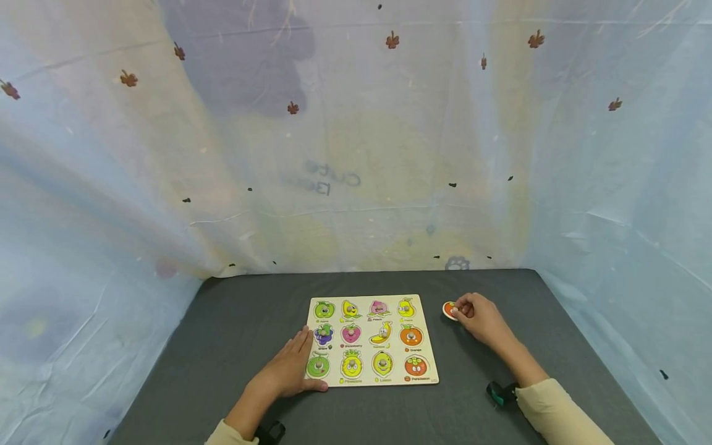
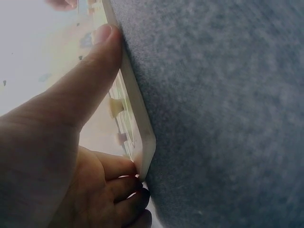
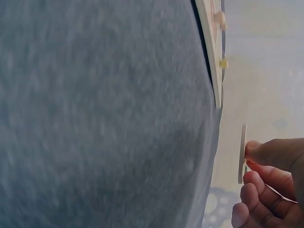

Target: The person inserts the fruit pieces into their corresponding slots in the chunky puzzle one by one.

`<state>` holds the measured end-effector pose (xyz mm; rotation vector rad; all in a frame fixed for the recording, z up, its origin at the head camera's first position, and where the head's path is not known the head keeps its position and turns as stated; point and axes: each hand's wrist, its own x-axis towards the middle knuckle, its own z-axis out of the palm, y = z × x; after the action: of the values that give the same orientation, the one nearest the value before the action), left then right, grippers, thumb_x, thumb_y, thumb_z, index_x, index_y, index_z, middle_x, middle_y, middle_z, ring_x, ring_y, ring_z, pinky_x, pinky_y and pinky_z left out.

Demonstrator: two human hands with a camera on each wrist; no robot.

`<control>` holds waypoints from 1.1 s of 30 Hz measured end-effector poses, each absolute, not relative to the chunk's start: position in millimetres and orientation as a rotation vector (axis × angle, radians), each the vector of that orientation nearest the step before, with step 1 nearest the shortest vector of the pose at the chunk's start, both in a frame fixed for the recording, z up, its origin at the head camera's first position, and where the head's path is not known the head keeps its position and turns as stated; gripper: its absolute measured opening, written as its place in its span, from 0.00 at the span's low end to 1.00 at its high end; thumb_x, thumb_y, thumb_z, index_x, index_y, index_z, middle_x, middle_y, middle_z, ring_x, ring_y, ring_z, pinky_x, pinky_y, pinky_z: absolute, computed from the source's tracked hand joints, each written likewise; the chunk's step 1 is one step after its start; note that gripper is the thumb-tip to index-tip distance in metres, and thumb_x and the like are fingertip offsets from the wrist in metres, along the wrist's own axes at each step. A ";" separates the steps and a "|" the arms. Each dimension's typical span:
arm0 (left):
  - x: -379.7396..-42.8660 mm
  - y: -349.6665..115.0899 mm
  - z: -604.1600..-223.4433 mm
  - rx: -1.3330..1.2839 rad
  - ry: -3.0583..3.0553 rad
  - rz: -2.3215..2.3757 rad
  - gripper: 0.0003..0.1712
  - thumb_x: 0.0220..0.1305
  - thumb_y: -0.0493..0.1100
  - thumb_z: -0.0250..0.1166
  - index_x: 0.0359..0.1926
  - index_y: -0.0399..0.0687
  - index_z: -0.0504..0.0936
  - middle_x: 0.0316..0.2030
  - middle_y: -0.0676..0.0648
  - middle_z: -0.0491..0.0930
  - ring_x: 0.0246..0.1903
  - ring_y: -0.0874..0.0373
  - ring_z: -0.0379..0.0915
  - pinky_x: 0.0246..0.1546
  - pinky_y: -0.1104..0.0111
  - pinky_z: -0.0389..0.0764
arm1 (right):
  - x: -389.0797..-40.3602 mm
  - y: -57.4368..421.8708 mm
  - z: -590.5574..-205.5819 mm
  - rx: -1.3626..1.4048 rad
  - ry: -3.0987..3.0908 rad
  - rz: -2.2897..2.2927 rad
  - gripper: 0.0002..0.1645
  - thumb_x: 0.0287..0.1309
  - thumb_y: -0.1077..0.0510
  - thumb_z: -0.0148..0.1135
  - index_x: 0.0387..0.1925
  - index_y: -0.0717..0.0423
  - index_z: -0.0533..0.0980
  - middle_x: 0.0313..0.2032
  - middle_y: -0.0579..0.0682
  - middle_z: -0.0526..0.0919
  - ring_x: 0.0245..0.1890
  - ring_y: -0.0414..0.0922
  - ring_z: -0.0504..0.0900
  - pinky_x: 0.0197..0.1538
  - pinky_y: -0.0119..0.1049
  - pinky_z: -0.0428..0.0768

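Note:
A pale wooden fruit puzzle board [image 1: 367,311] lies flat on the table, with rows of cartoon fruits and small knobs on it. My left hand [image 1: 286,364] rests against the board's near left corner, its fingers fairly straight along the left edge and its thumb on the front edge. In the left wrist view the thumb [image 2: 90,76] lies over that front edge. Right of the board, my right hand [image 1: 479,318] pinches a round orange-red puzzle piece [image 1: 449,311] with a pale rim. The right wrist view shows this piece [image 3: 242,154] edge-on, held above the table; its knob is hidden by the fingertips.
Dark grey cloth covers the table [image 1: 222,346]. Patterned pale curtains [image 1: 356,154] hang behind it and along both sides. A dark strap is on each wrist, the right one [image 1: 500,394] showing a green patch.

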<state>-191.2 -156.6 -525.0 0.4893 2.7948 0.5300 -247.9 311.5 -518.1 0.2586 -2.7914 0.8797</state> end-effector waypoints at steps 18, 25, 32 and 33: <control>-193.0 -156.9 -527.7 0.486 2.791 0.517 0.73 0.55 0.66 0.82 0.83 0.28 0.52 0.84 0.30 0.48 0.83 0.37 0.46 0.82 0.44 0.53 | -217.9 277.6 -522.3 0.548 -2.828 1.018 0.05 0.69 0.58 0.74 0.42 0.53 0.84 0.34 0.42 0.77 0.30 0.36 0.72 0.32 0.33 0.75; -194.0 -157.5 -528.7 0.495 2.793 0.509 0.73 0.54 0.66 0.82 0.83 0.28 0.53 0.84 0.30 0.48 0.83 0.36 0.47 0.82 0.44 0.53 | -208.7 267.6 -521.3 0.720 -2.839 1.070 0.05 0.69 0.57 0.74 0.41 0.49 0.83 0.33 0.40 0.76 0.30 0.36 0.74 0.32 0.31 0.76; -192.2 -156.7 -524.6 0.490 2.792 0.513 0.73 0.55 0.66 0.82 0.83 0.28 0.53 0.84 0.30 0.48 0.83 0.37 0.46 0.82 0.45 0.53 | -202.5 260.2 -522.0 0.858 -2.851 1.138 0.06 0.69 0.56 0.74 0.41 0.50 0.82 0.33 0.39 0.76 0.31 0.33 0.73 0.32 0.31 0.77; -191.7 -156.4 -523.9 0.491 2.794 0.519 0.73 0.55 0.65 0.82 0.83 0.28 0.53 0.83 0.29 0.48 0.83 0.36 0.47 0.82 0.45 0.54 | -201.4 259.1 -521.9 0.871 -2.855 1.149 0.06 0.69 0.56 0.74 0.41 0.50 0.82 0.33 0.39 0.76 0.31 0.33 0.73 0.32 0.31 0.76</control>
<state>-191.7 -156.4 -523.9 0.4910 2.7940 0.5190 -201.4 259.1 -521.9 0.8709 -2.8554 1.1489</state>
